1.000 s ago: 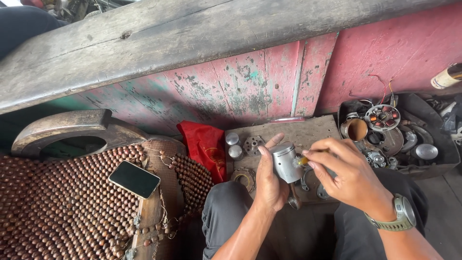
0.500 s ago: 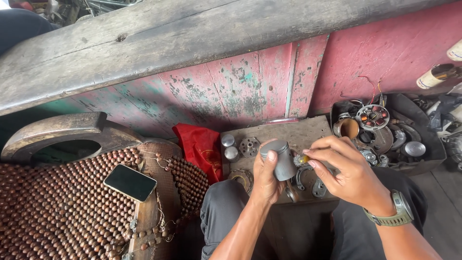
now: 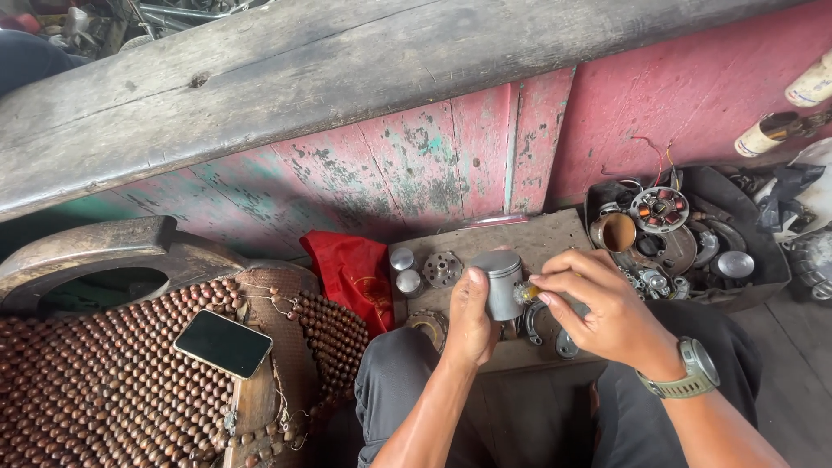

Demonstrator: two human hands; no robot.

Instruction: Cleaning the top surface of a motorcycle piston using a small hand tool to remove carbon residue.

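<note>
A left hand point(image 3: 472, 325) clasps a metal piston point(image 3: 501, 284) above the wooden worktop point(image 3: 537, 238); the right hand point(image 3: 598, 308) pinches a small yellowish part point(image 3: 526, 293) against its side, seemingly not fully seated. Loose parts lie nearby.

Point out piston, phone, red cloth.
piston point(image 3: 503, 286), head view, on its side wall.
phone point(image 3: 223, 343), head view, middle of its dark screen.
red cloth point(image 3: 354, 273), head view, its central fold.
</note>
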